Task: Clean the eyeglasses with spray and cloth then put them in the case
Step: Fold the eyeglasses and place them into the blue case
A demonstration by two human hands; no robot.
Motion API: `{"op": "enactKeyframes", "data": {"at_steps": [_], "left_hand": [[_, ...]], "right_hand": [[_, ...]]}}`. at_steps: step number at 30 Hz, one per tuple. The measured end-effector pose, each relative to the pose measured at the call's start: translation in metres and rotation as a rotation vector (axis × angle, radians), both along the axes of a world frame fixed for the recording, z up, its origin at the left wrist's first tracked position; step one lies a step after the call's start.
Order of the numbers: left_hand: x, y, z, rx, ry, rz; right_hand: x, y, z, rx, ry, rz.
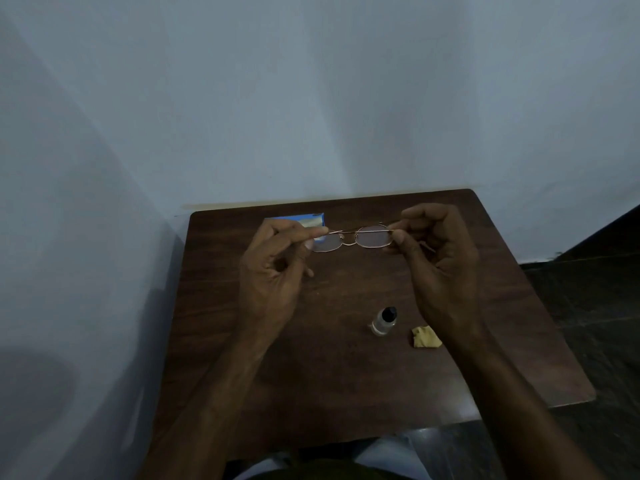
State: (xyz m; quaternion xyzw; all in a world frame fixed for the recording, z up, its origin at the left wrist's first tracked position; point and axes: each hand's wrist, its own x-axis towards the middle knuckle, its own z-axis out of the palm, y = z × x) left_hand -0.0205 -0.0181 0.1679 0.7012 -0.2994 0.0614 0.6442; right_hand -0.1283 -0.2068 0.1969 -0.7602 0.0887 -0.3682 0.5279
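Thin gold-rimmed eyeglasses (353,237) hang above the far half of a dark wooden table (346,375), held at both ends. My left hand (273,271) pinches the left hinge and my right hand (440,261) pinches the right hinge. A temple arm lies folded along the top of the lenses. A small clear spray bottle (383,322) with a black cap stands on the table between my forearms. A crumpled yellow cloth (425,337) lies just right of it, beside my right wrist. A blue case (308,221) lies at the table's far left, partly hidden behind my left fingers.
The table stands against a pale wall (311,98) at the back and left. Dark floor (595,289) shows to the right of the table. My lap fills the bottom edge.
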Motion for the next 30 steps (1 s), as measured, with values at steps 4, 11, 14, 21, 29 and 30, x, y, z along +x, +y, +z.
{"op": "enactKeyframes", "data": {"at_steps": [4,11,14,21,29,30], "left_hand": [[0.005,0.004,0.001,0.049,0.034,-0.077],[0.007,0.009,-0.014,0.164,0.197,-0.156],[0.006,0.013,-0.018,0.141,0.322,-0.132],[0.020,0.025,-0.040,0.201,0.453,-0.106],[0.041,0.027,-0.092,0.136,0.801,-0.058],[0.044,0.026,-0.098,0.118,0.823,-0.046]], "right_hand": [[0.002,0.001,-0.003,0.040,0.040,-0.034],[0.012,-0.004,-0.019,0.293,0.150,-0.047],[0.016,-0.005,-0.028,0.383,0.211,-0.022],[0.036,-0.009,-0.052,0.710,0.363,0.095],[0.064,-0.010,-0.097,0.591,0.637,0.120],[0.068,-0.012,-0.103,0.539,0.671,0.099]]}}
